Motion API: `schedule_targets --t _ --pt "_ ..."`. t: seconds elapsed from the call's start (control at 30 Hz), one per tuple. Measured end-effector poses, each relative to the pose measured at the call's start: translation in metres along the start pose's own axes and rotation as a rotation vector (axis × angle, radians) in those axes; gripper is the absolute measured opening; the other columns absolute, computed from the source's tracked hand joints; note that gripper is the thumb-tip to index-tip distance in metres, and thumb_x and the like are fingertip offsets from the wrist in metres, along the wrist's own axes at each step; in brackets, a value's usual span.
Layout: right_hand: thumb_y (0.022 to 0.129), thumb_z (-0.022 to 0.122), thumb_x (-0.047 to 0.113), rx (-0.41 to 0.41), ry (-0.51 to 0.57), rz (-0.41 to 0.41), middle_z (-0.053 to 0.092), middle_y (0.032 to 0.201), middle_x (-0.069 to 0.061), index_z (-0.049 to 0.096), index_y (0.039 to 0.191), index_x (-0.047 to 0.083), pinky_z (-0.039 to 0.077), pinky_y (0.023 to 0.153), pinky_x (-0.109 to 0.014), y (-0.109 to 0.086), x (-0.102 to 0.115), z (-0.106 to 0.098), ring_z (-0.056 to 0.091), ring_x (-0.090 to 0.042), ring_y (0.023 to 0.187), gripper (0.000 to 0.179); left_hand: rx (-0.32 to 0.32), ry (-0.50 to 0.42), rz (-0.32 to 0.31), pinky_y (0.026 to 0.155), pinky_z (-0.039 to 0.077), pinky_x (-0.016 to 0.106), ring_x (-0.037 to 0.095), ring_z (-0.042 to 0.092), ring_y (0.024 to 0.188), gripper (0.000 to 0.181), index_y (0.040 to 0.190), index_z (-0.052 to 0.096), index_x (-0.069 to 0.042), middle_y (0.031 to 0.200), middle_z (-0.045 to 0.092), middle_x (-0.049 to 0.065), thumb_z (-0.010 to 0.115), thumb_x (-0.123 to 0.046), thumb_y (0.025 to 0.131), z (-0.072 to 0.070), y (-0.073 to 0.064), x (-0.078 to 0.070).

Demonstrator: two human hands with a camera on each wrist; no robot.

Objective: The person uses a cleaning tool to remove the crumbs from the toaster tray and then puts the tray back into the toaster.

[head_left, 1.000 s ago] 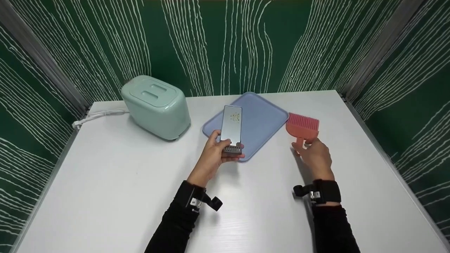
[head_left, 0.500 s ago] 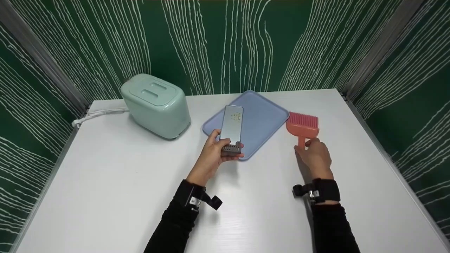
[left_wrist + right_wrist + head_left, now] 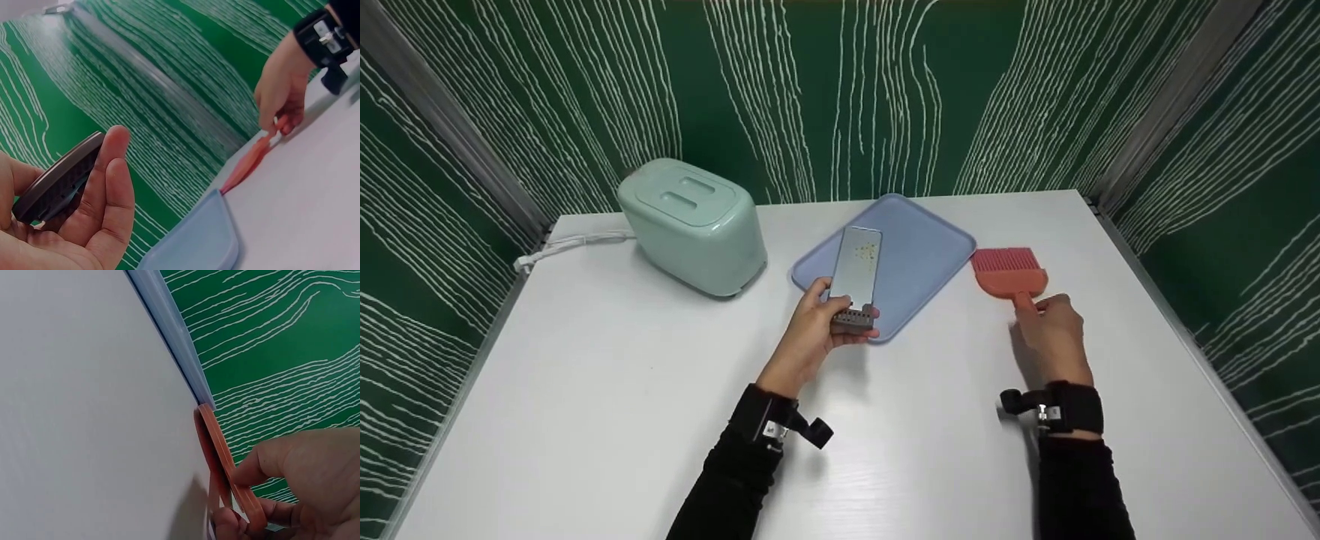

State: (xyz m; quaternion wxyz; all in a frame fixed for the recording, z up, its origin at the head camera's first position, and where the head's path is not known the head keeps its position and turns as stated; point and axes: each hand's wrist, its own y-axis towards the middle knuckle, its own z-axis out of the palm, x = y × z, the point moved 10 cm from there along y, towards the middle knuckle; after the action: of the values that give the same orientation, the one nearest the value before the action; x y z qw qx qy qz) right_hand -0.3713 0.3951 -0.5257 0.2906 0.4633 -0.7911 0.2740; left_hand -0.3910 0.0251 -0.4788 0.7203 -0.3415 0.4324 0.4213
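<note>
My left hand (image 3: 810,330) grips a narrow silver crumb tray (image 3: 855,262) by its grey slotted end, thumb on top. Small yellowish crumbs (image 3: 867,251) are scattered near the far end of its face. From the left wrist, only the dark, curved end of the crumb tray (image 3: 56,180) shows between thumb and fingers. Over to the right, my right hand (image 3: 1050,334) pinches the handle of a wide coral brush (image 3: 1011,281) with pink bristles. The brush's bristle end lies close to the right corner of the blue tray (image 3: 919,255), low over the table.
A mint-green toaster (image 3: 690,229) stands at the back left, its white cord (image 3: 574,244) trailing left. The blue tray lies under the crumb tray's outline. Green walls (image 3: 870,97) with white lines close in the white table (image 3: 660,420) at back and sides.
My right hand has shifted right and slightly nearer with the brush, whose handle now slants toward the right. The left hand and the crumb tray have barely moved.
</note>
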Motion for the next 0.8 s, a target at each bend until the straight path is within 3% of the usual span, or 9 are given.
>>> schedule_targets --t 0.37,0.5,0.6,0.7,0.8 --pt "0.107 0.048 0.057 0.126 0.007 0.032 0.06 0.113 -0.018 0.046 0.132 -0.007 0.046 0.085 -0.036 -0.001 -0.012 -0.004 0.058 -0.032 0.107 0.069 0.003 0.003 -0.046 0.075 0.067 0.033 0.025 0.083 0.078 0.048 0.159 0.037 -0.011 0.099 0.082 0.014 0.045 -0.01 0.111 -0.003 0.0 0.004" --pt "0.108 0.045 0.059 0.147 0.025 0.074 0.056 0.133 -0.026 0.041 0.145 -0.012 0.049 0.1 -0.047 -0.001 -0.019 -0.007 0.054 -0.038 0.123 0.08 0.015 0.011 -0.055 0.079 0.067 0.036 0.026 0.083 0.08 0.047 0.158 0.039 -0.01 0.106 0.081 0.02 0.044 -0.008 0.111 -0.001 0.0 0.005" --pt "0.108 0.043 0.06 0.176 0.037 0.097 0.05 0.15 -0.03 0.039 0.155 -0.012 0.044 0.114 -0.054 -0.001 -0.022 -0.007 0.049 -0.041 0.136 0.087 0.021 0.012 -0.052 0.082 0.067 0.039 0.027 0.083 0.08 0.045 0.155 0.04 -0.009 0.116 0.079 0.027 0.043 -0.007 0.111 0.0 0.0 0.005" --pt "0.107 0.044 0.062 0.191 0.048 0.12 0.052 0.149 -0.028 0.042 0.156 -0.01 0.045 0.112 -0.053 -0.002 -0.024 -0.007 0.05 -0.039 0.135 0.087 0.026 0.015 -0.048 0.085 0.067 0.042 0.027 0.083 0.08 0.043 0.153 0.042 -0.007 0.12 0.077 0.029 0.043 -0.006 0.11 0.0 0.0 0.005" --pt "0.106 0.046 0.062 0.185 0.045 0.116 0.058 0.134 -0.022 0.049 0.149 -0.009 0.048 0.1 -0.043 -0.002 -0.026 -0.009 0.053 -0.035 0.125 0.083 0.03 0.015 -0.046 0.087 0.067 0.044 0.028 0.083 0.081 0.043 0.153 0.042 -0.007 0.118 0.078 0.028 0.043 -0.006 0.11 0.0 0.0 0.005"
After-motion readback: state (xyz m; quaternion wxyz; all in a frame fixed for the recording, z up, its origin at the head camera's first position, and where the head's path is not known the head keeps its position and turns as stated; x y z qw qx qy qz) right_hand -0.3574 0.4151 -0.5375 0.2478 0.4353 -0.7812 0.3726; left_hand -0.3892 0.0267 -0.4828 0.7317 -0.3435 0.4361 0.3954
